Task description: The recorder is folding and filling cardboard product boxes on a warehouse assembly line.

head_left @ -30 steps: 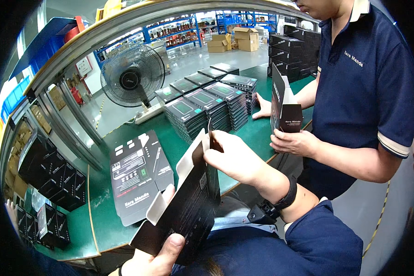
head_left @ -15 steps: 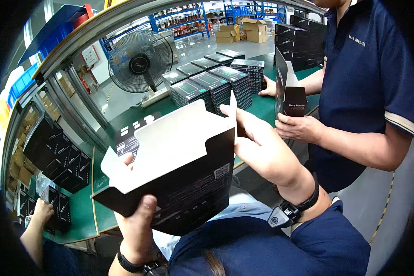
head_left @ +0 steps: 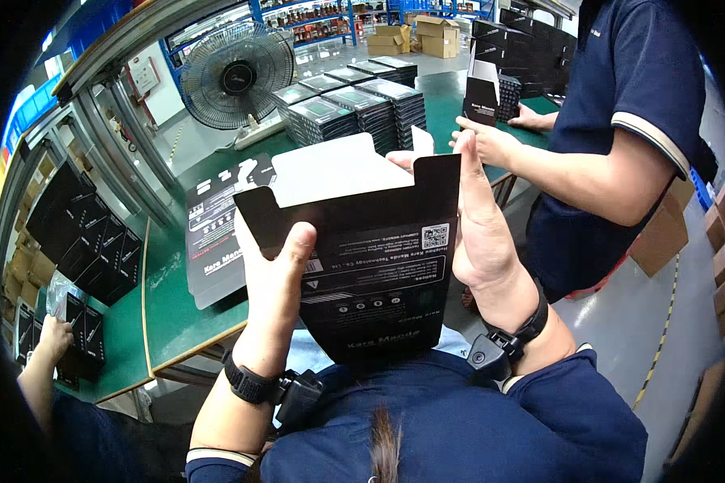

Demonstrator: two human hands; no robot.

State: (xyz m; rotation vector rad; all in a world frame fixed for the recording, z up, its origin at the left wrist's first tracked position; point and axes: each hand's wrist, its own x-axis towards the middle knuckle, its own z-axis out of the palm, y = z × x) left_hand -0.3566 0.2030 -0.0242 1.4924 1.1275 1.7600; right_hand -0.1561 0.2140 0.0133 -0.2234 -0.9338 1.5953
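A black carton (head_left: 370,274) with a white inside is held up in front of me, its top flaps standing unfolded. My left hand (head_left: 275,270) grips its left side, thumb on the printed front panel and fingers hidden behind. My right hand (head_left: 487,233) is along the right side, thumb or finger pointing up, with other fingertips showing beyond the top edge by a small white flap (head_left: 421,142). Both hands are closed on the carton. Just past my left hand, a flat black carton blank (head_left: 216,241) lies on the green table (head_left: 173,322).
Stacks of thin dark boxes (head_left: 322,121) stand farther back beside a black fan (head_left: 238,78). At right, a co-worker's hand (head_left: 491,143) holds another black carton (head_left: 482,92). At left, another person's hand (head_left: 54,338) touches a plastic bag near black cartons (head_left: 84,241).
The carton has turned more upright, its printed front now facing me. My left hand has risen. At right, the co-worker's carton has moved farther away, toward the back.
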